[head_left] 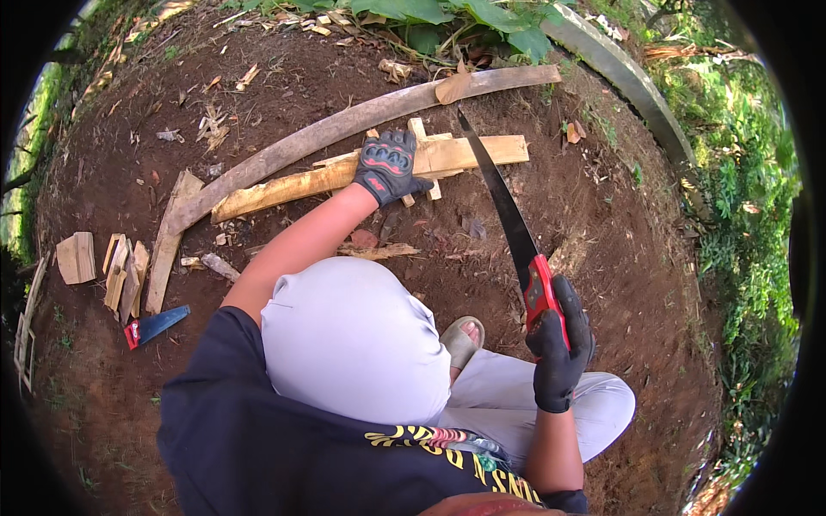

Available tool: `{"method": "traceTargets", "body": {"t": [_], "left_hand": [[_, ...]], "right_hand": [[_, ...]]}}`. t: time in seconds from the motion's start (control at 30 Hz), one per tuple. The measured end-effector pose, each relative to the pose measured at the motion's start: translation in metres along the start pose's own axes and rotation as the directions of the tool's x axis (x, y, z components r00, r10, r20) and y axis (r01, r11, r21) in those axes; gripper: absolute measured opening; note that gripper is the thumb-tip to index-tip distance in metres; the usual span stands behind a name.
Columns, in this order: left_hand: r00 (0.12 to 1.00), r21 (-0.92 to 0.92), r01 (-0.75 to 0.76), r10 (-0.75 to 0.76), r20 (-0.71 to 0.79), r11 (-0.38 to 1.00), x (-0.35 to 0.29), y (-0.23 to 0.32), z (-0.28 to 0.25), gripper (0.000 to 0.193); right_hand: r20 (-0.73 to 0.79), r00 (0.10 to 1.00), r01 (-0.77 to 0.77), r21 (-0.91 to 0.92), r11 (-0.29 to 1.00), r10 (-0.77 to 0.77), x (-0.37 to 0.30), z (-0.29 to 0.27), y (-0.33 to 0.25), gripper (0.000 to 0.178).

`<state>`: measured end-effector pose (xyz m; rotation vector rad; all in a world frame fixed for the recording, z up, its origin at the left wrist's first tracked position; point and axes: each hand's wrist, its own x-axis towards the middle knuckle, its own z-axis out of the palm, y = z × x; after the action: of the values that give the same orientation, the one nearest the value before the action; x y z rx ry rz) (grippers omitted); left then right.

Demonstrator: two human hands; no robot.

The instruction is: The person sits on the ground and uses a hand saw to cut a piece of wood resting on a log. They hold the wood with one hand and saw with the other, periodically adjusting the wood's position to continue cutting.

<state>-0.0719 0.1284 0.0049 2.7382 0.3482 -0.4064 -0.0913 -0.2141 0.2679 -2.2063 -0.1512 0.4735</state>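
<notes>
Under the left hand [389, 166], a split length of pale wood [361, 172] lies across the bare brown soil [602, 249], stretching away to both sides of the palm. That hand wears a black glove with red marks, fingers spread and pressed flat on the wood, pinning it rather than gripping round it. Short pale offcuts [422, 155] lie crosswise right beside its fingers.

Off to the right and nearer the body, the right hand [559, 348], in a plain black glove, is clenched round the red and black handle of a pruning saw [516, 232]. The dark blade runs up and away from that fist, its tip reaching close to the right end of the pale wood, just beyond the left hand's fingers.

Past the left hand, a long curved grey plank [344, 129] arcs over the ground. Far out to the left of that hand sit a pile of small cut wood blocks [120, 275] and a second saw with a blue blade [155, 327]. Between the two arms, a sandalled foot [463, 340] rests on the soil.
</notes>
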Motion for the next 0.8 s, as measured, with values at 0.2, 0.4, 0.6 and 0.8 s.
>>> {"method": "traceTargets", "body": {"t": [0.2, 0.4, 0.6, 0.8], "left_hand": [[0.998, -0.002, 0.041, -0.041, -0.051, 0.999, 0.005, 0.003, 0.013, 0.110], [0.992, -0.010, 0.039, -0.039, -0.122, 0.999, 0.016, 0.014, 0.013, 0.110], [1.000, -0.033, 0.007, -0.008, -0.016, 0.999, 0.012, 0.005, 0.001, 0.104], [0.999, -0.017, 0.037, -0.037, -0.013, 0.999, 0.015, 0.010, 0.000, 0.091]], "right_hand": [[0.031, 0.990, 0.134, 0.047, 0.990, -0.135, 0.075, 0.104, 0.000, 0.046], [-0.027, 0.971, 0.237, -0.008, 0.972, -0.237, 0.136, 0.167, 0.037, 0.045], [0.032, 0.998, 0.042, 0.166, 0.985, -0.048, 0.144, 0.171, 0.032, 0.044], [-0.009, 0.951, 0.308, 0.005, 0.951, -0.308, 0.150, 0.180, 0.047, 0.042]]}}
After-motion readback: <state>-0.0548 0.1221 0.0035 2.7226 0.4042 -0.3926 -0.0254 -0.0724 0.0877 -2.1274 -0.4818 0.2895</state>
